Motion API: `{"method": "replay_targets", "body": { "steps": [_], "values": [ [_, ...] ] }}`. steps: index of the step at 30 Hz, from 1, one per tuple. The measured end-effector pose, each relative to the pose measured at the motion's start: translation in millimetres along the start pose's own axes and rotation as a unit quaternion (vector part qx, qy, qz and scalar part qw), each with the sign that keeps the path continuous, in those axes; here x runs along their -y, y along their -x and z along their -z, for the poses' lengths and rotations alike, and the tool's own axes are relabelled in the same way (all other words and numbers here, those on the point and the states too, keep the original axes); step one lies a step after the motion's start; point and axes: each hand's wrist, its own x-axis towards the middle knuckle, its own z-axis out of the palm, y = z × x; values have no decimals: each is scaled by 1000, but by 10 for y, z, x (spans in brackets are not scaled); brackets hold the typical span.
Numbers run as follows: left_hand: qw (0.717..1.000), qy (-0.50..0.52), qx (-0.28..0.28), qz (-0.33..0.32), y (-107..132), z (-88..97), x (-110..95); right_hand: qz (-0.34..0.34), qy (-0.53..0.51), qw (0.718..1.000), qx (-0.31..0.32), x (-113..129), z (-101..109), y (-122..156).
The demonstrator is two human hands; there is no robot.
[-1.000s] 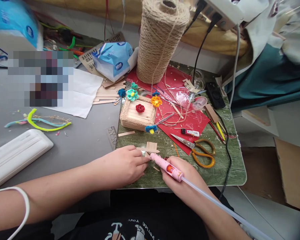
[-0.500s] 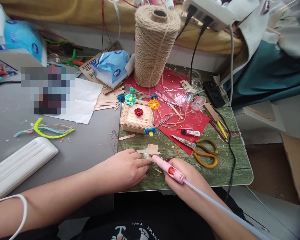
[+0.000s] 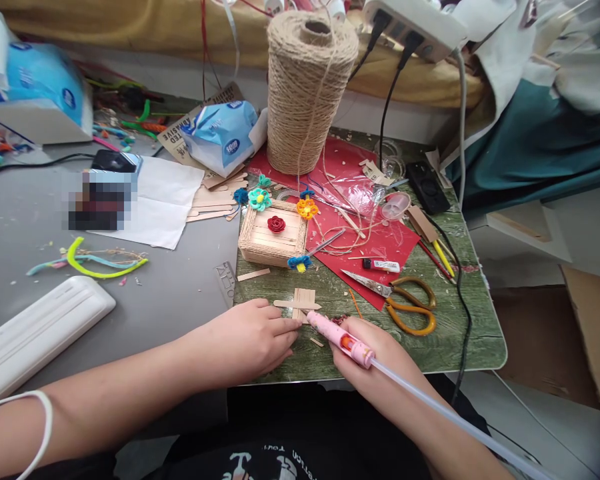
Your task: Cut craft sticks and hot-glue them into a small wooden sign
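Note:
My right hand (image 3: 375, 353) grips a pink glue gun (image 3: 339, 339) with a clear glue stick trailing back to the lower right; its nozzle touches a small assembly of wooden craft sticks (image 3: 301, 301) on the green board. My left hand (image 3: 247, 339) lies curled just left of those sticks, its fingertips pinching or pressing their near edge. Behind them stands a stick-and-twine frame (image 3: 273, 235) with a red rose and small yarn flowers.
Orange-handled scissors (image 3: 397, 303) lie to the right on red paper (image 3: 375, 240). A big twine spool (image 3: 307, 87) stands at the back, with tissue packs, loose sticks (image 3: 215, 197), a white case (image 3: 40, 327) at left, and a black cable (image 3: 457, 287) along the right edge.
The view shifted slightly between the earliest frame and now. The glue gun's nozzle moved a little closer onto the craft sticks; both hands otherwise stay in place.

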Motion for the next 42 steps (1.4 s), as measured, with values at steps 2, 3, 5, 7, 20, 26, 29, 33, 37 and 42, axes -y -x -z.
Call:
{"method": "replay_targets", "body": {
  "steps": [2,3,5,7,20,26,29,33,37,42],
  "values": [
    [1000,1,1,0,-1,5,-1,-2,0,1000,0,-4,-3,-4],
    [1000,2,1,0,-1,7,-2,-3,-2,1000,0,-8,-4,-5],
    [1000,2,1,0,-1,7,-3,-4,-7,1000,-1,-20,-5,-3],
    [1000,1,0,-2,1,1,-2,-4,-14,1000,-4,-33,-4,4],
    [1000,1,-3,-1,-2,1,0,-3,-14,1000,-24,-58,10,29],
    [1000,9,-6,-1,5,-13,-1,-5,-10,1000,-21,-45,7,41],
    [1000,7,-9,-1,-7,3,-6,3,-8,1000,-19,-57,-7,39],
    [1000,5,-8,-2,-25,24,-10,21,-20,999,-17,-67,-27,23],
    [1000,4,-4,0,-22,22,-7,30,-25,999,-14,-60,-35,16],
    [1000,4,-6,-4,-14,22,-2,22,-26,999,-9,-80,-39,22]
  ]
}}
